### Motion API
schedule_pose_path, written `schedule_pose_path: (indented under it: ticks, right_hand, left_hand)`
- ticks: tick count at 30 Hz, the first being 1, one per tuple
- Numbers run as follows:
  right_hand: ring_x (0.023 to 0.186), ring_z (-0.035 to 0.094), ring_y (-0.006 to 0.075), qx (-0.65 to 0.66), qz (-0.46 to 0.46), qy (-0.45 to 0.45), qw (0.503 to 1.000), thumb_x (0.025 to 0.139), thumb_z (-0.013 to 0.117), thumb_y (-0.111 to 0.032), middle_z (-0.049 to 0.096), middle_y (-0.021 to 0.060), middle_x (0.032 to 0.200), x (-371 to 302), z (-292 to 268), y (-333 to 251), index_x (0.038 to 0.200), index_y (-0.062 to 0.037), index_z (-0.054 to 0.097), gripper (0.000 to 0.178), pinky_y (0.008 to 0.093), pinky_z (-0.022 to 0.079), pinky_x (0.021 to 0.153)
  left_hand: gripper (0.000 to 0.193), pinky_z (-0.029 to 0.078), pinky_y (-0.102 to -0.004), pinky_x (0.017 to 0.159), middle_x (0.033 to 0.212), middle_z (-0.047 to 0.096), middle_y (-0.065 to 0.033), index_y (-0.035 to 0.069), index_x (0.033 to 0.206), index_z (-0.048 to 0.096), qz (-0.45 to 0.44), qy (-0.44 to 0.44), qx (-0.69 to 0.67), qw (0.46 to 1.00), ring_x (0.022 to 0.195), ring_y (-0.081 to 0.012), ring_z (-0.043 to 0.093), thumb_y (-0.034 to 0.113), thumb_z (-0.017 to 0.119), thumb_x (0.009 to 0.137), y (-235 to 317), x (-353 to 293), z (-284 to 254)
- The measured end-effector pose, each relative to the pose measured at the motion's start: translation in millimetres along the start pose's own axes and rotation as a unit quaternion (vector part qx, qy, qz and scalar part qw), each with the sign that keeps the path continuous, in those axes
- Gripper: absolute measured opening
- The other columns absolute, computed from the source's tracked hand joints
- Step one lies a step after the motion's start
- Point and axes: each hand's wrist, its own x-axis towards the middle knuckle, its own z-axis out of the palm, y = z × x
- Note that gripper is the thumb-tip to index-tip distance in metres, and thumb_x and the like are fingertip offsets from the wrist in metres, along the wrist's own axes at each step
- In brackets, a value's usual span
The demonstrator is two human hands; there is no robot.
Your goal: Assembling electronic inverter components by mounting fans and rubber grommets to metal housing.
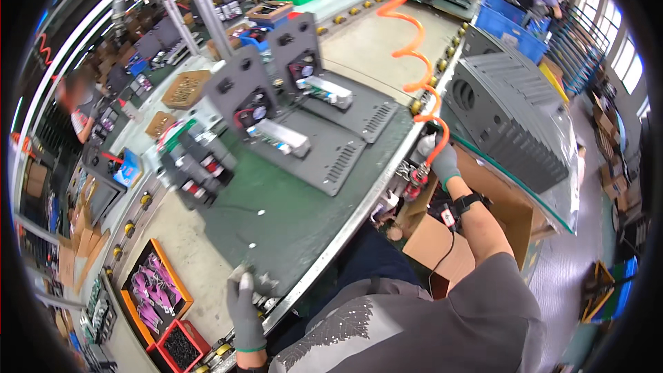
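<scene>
My left hand, in a grey glove, is at the near left corner of a green work board, its thumb and fingers closed at that corner. My right hand, also gloved, reaches beyond the metal rail. It is beside a red and metal air-tool fitting on an orange coiled hose; its fingers are partly hidden. On the board stand two dark grey metal panel assemblies with small fans and white power units. Several blurred black parts with red details sit at the board's left.
An orange tray of purple cables and a red bin of small black parts stand at left. Stacked grey panels and an open cardboard box are at right. Roller rails edge the line. Other people work farther off.
</scene>
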Motion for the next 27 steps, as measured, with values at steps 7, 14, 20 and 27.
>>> schedule_pose_path:
  ticks: [7, 14, 20, 27]
  right_hand:
    - [0.093, 0.063, 0.0395, -0.218, 0.014, -0.23, 0.948, 0.084, 0.059, -0.048, 0.068, 0.0206, 0.096, -41, -83, -78, 0.099, -0.0055, 0.066, 0.046, 0.0453, 0.05, 0.08]
    - [0.094, 0.062, 0.0363, -0.057, -0.257, -0.424, 0.866, 0.088, 0.056, -0.044, 0.066, 0.0176, 0.098, -130, -69, -219, 0.102, -0.0065, 0.065, 0.041, 0.0436, 0.048, 0.084]
    - [0.089, 0.065, 0.0405, -0.261, -0.236, -0.273, 0.895, 0.084, 0.055, -0.03, 0.067, 0.0225, 0.096, -87, 59, -255, 0.103, -0.0034, 0.063, 0.034, 0.0467, 0.052, 0.077]
    - [0.1, 0.063, 0.0396, -0.301, -0.252, -0.178, 0.902, 0.081, 0.061, -0.028, 0.065, 0.0239, 0.11, 51, 80, -166, 0.116, -0.0012, 0.063, 0.044, 0.0438, 0.05, 0.085]
  left_hand:
    - [0.039, 0.036, -0.0278, 0.101, 0.125, 0.056, -0.0055, 0.003, 0.13, 0.052, -0.001, -0.205, 0.075, 0.976, 0.117, -0.0137, 0.048, 0.025, 0.049, 0.098, -6, 40, 38]
    - [0.047, 0.041, -0.0266, 0.093, 0.117, 0.052, 0.0003, 0.007, 0.138, 0.043, 0.039, -0.374, 0.041, 0.926, 0.102, -0.0081, 0.047, 0.034, 0.048, 0.1, -4, 103, 112]
    - [0.032, 0.045, -0.0312, 0.094, 0.115, 0.061, -0.007, 0.003, 0.122, 0.057, 0.178, -0.246, 0.083, 0.949, 0.105, -0.0156, 0.057, 0.018, 0.051, 0.096, 10, 147, 9]
    - [0.042, 0.047, -0.0438, 0.082, 0.095, 0.066, -0.0198, 0.0, 0.105, 0.063, 0.037, 0.23, 0.422, 0.876, 0.089, -0.0333, 0.062, 0.039, 0.055, 0.091, 5, 101, -338]
